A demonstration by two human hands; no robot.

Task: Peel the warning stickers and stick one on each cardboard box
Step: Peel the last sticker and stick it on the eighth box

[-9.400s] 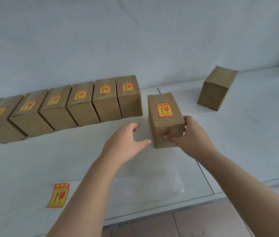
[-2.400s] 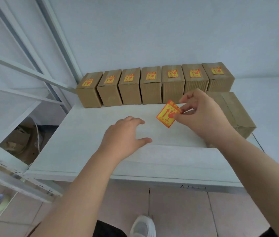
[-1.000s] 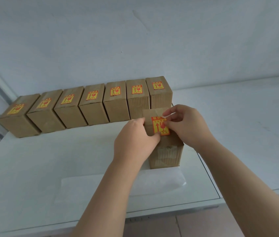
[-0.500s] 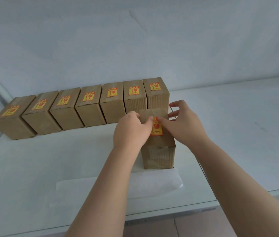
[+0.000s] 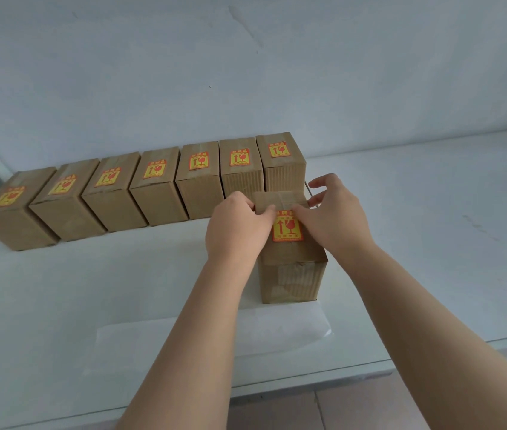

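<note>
Near the front edge of the white worktop (image 5: 59, 305), a little right of centre, a cardboard box (image 5: 292, 274) stands upright with both of a person's bare hands on its top face. A yellow and red warning sticker (image 5: 287, 229) lies flat on that face, roughly centred. The left hand (image 5: 235, 231) rests on the box's left side with fingertips touching the sticker's upper left edge; the right hand (image 5: 336, 218) presses along the sticker's right edge, its outer fingers lifted and spread. Neither hand is closed around anything: both are flat and pressing, not gripping.

Along the back edge of the worktop, against the pale wall (image 5: 246, 72), seven more boxes (image 5: 159, 187) stand side by side in a row, each already carrying a sticker on top. A sheet of white backing paper (image 5: 215, 336) lies between the front box and the front edge; it looks bare, though glare makes that hard to confirm.

The step in hand appears to be smoothing this sticker down. Judging by the row, this is probably the last box. The next move likely calls for firm rubbing over the corners, then sliding the box back to the row's right end.
</note>
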